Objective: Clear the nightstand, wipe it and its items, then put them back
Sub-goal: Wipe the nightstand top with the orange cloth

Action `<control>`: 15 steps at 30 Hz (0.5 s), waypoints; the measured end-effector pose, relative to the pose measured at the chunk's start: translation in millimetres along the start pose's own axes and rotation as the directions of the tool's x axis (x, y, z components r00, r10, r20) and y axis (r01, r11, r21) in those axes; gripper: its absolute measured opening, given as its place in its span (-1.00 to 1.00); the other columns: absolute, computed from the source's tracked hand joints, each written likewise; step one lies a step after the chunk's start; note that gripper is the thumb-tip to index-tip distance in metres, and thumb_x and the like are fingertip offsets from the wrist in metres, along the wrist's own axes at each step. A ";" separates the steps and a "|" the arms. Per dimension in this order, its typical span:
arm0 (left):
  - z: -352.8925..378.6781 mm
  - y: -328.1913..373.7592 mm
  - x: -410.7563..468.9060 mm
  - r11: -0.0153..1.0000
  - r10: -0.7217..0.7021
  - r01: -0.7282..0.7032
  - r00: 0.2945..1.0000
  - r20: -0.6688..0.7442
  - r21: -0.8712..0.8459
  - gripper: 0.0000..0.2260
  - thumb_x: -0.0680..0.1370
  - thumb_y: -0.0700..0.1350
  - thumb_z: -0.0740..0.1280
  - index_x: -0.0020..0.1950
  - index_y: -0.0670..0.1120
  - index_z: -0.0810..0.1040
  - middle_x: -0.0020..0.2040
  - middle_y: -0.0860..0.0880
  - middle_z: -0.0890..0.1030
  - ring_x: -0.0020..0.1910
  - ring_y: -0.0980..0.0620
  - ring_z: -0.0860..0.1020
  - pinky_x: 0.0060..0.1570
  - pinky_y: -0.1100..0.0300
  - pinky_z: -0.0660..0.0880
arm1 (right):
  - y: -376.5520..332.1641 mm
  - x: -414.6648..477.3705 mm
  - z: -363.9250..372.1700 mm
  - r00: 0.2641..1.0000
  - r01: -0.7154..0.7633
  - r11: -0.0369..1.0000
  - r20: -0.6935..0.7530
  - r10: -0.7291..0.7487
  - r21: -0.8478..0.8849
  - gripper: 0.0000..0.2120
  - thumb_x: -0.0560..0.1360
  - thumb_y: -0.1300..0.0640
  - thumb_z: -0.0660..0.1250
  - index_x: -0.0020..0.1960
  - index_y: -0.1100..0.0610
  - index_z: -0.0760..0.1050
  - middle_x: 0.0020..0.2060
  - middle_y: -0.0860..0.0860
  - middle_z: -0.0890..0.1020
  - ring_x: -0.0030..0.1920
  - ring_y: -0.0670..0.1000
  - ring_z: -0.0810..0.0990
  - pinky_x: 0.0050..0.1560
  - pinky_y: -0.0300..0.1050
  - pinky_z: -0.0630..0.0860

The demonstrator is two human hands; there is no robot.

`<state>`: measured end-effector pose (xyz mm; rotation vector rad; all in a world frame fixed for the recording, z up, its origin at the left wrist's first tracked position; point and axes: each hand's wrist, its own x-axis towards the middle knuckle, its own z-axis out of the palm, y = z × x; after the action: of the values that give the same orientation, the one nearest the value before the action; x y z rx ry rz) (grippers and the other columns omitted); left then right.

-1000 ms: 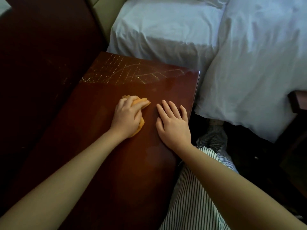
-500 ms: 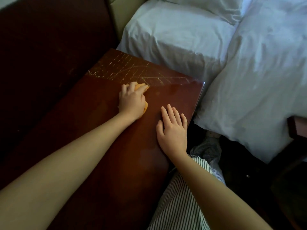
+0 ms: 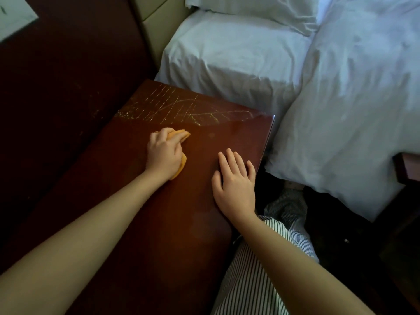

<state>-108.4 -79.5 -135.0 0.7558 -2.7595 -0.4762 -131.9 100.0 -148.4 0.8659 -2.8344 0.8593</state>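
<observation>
The dark red wooden nightstand [image 3: 141, 223] fills the lower left, and nothing stands on its top. Pale scratch marks cross its far edge. My left hand [image 3: 164, 153] presses a bunched orange cloth [image 3: 183, 135] onto the middle of the top; the cloth peeks out past my fingertips and beside my palm. My right hand [image 3: 235, 181] lies flat on the top near the right edge, fingers spread, holding nothing.
A bed with white sheets [image 3: 227, 57] and a white duvet [image 3: 354, 105] lies beyond and to the right of the nightstand. A dark wooden panel [image 3: 56, 76] rises on the left. My striped trouser leg [image 3: 256, 276] is below the right edge.
My left hand has slid the cloth away from me and to the left across the top. My right hand has stayed flat in place.
</observation>
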 end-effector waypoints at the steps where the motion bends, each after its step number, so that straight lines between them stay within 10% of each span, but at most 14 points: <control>1: 4.0 8.7 6.7 0.998 -0.060 0.060 0.998 -0.024 0.019 -0.66 0.58 -0.18 0.15 0.33 0.04 0.47 0.30 -0.10 0.41 0.23 -0.17 0.32 0.20 -0.02 0.31 | -0.2 0.1 0.1 1.000 0.002 1.000 -0.006 -0.002 -0.012 -0.46 0.51 -0.03 -0.03 0.37 0.16 0.42 0.37 0.11 0.42 0.41 0.10 0.34 0.41 0.11 0.08; 6: 20.8 48.5 16.0 0.993 -0.107 0.109 0.993 -0.053 0.051 -0.66 0.59 -0.17 0.13 0.34 0.05 0.44 0.35 -0.08 0.37 0.27 -0.15 0.30 0.20 0.01 0.29 | 0.3 1.0 1.8 0.998 0.001 1.000 -0.060 -0.002 -0.023 -0.51 0.51 0.01 0.04 0.32 0.18 0.48 0.32 0.13 0.48 0.36 0.12 0.40 0.43 0.09 0.05; 15: -3.0 9.5 -29.2 0.969 0.244 -0.239 0.962 0.119 -0.056 -0.63 0.53 -0.09 0.10 0.27 0.09 0.51 0.22 -0.03 0.47 0.16 -0.08 0.35 0.15 0.09 0.29 | -0.8 -0.5 1.4 0.996 -0.036 0.999 -0.085 0.038 0.025 -0.49 0.50 0.01 0.04 0.31 0.23 0.47 0.30 0.17 0.49 0.36 0.15 0.40 0.43 0.05 0.03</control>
<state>-87.2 -57.2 -132.9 0.3829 -2.8955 -0.5438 -130.9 98.9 -149.3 0.7614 -2.7805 0.9123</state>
